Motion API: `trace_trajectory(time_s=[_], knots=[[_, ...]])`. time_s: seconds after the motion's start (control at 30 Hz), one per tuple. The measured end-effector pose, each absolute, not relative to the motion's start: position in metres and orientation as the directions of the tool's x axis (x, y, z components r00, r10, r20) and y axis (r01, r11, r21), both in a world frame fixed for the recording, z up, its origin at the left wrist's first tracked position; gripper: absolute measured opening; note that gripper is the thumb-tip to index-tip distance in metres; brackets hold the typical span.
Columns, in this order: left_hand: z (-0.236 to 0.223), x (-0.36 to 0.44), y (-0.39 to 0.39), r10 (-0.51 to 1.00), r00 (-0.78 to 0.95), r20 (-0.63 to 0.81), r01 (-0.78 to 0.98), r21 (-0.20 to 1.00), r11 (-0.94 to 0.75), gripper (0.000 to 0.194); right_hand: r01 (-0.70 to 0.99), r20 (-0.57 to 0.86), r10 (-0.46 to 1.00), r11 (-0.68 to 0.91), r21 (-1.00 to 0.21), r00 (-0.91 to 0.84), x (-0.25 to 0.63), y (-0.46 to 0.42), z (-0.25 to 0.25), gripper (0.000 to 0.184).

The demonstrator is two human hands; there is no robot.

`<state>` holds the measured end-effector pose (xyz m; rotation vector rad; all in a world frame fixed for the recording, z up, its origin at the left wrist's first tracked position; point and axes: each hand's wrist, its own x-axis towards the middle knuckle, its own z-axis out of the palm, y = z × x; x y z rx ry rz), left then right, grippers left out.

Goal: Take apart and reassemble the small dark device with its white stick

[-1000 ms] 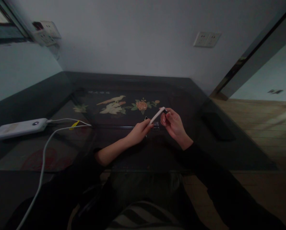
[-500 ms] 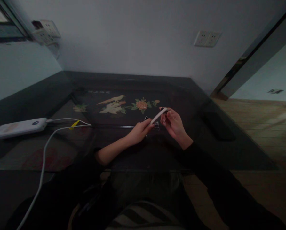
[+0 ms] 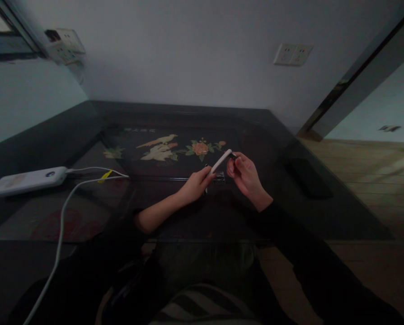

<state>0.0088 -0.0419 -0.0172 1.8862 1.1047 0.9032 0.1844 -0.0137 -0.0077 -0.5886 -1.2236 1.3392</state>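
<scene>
My left hand is closed around the lower part of a slim white stick-like handle, which slants up to the right over the dark table. Its bent upper end comes close to my right hand. Between the thumb and fingers of that hand is a small dark piece, too small to name, at the handle's tip; whether the two touch I cannot tell. Just beyond the left fingers, a small clear box lies on the table, partly hidden by the hand.
A white power bank lies at the left, with a white cable running across the table towards me. At the right rests a flat dark object, perhaps a phone. The glossy table meets the wall, which has sockets.
The white handle has tilted steeper, its upper end shifting slightly left. More of the dark piece at my right fingertips shows now. Both arms stay nearly in place.
</scene>
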Motion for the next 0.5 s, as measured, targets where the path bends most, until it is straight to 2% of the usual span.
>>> trace_trajectory(time_s=[0.3,0.5], knots=[[-0.0125,0.0113,-0.0485,0.860,0.476,0.181,0.368,0.847,-0.382,0.023,-0.425,0.279,0.938,0.171,-0.889,-0.207,0.1829,-0.0136,-0.0096,0.040],[-0.0151,0.0087,-0.0433,0.875,0.439,0.204,0.338,0.865,-0.371,0.024,-0.407,0.292,0.933,0.189,-0.894,-0.208,0.1828,-0.0134,-0.0089,0.042]])
